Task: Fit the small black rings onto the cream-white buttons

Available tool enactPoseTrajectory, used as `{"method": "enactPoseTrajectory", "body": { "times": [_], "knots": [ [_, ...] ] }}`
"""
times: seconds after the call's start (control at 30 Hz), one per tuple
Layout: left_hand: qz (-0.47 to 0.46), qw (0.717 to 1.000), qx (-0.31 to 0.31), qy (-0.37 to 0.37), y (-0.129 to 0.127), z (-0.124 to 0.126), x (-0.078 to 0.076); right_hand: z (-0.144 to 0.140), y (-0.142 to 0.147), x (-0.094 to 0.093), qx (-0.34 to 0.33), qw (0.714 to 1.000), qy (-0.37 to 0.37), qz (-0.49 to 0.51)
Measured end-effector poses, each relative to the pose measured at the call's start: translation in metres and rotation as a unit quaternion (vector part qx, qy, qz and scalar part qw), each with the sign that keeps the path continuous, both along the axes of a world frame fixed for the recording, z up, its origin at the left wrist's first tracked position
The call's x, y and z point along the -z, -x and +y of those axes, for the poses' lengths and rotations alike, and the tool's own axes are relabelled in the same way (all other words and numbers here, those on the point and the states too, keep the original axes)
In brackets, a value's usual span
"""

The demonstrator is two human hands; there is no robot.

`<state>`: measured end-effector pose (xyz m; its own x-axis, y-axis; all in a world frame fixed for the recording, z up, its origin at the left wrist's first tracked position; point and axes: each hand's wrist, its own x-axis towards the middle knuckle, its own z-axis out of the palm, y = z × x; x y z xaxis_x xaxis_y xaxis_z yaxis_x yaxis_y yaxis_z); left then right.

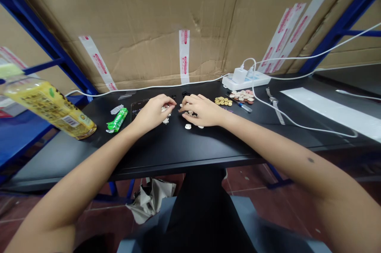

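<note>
from here the work looks partway along: the pale pieces (188, 126) lie loose under and between the hands, apparently left to sort, while farther right a yellow pile (224, 101) and a pink pile (242, 96) sit grouped, seemingly done. the left hand (156, 110), just beside the phone (137, 107), has thumb and forefinger narrowed almost together; i can't tell if a piece is pinched. the right hand (204, 111) arches palm-down, fingers slightly parted over pieces, its grip unclear.
</note>
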<state>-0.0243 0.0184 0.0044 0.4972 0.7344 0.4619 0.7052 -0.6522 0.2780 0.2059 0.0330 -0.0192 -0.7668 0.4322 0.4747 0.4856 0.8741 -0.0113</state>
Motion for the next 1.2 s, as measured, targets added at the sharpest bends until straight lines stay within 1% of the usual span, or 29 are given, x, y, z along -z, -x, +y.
{"method": "enactPoseTrajectory", "body": {
  "times": [0.1, 0.17, 0.37, 0.57, 0.77, 0.83, 0.9, 1.07, 1.2],
  "knots": [
    [0.011, 1.000, 0.005, -0.006, 0.000, 0.000, 0.001, 0.000, 0.003, 0.000, 0.051, 0.998, -0.012, -0.019],
    [0.018, 1.000, 0.001, -0.010, 0.000, -0.001, 0.000, 0.002, 0.004, 0.001, 0.069, 0.997, -0.005, -0.031],
    [0.042, 0.999, -0.006, -0.026, -0.001, -0.002, -0.002, 0.004, 0.003, 0.002, 0.074, 0.996, 0.018, -0.043],
    [0.051, 0.998, -0.003, -0.029, 0.000, -0.003, -0.003, 0.001, 0.003, -0.004, 0.047, 0.998, 0.026, -0.026],
    [0.051, 0.998, 0.008, -0.021, -0.002, -0.005, -0.002, 0.001, 0.006, -0.004, 0.012, 0.997, 0.077, -0.009],
    [0.050, 0.998, 0.010, -0.020, -0.004, -0.007, -0.002, 0.002, 0.007, -0.004, -0.002, 0.996, 0.084, -0.009],
    [0.054, 0.998, 0.012, -0.020, -0.005, -0.009, -0.003, 0.001, 0.007, -0.004, -0.019, 0.997, 0.075, -0.016],
    [0.054, 0.998, 0.007, -0.010, -0.009, -0.013, -0.002, 0.000, 0.006, -0.005, -0.039, 0.998, 0.024, -0.045],
    [0.021, 1.000, 0.017, 0.010, -0.010, -0.011, 0.003, 0.003, 0.003, -0.004, -0.069, 0.997, 0.031, -0.025]
  ]
}}
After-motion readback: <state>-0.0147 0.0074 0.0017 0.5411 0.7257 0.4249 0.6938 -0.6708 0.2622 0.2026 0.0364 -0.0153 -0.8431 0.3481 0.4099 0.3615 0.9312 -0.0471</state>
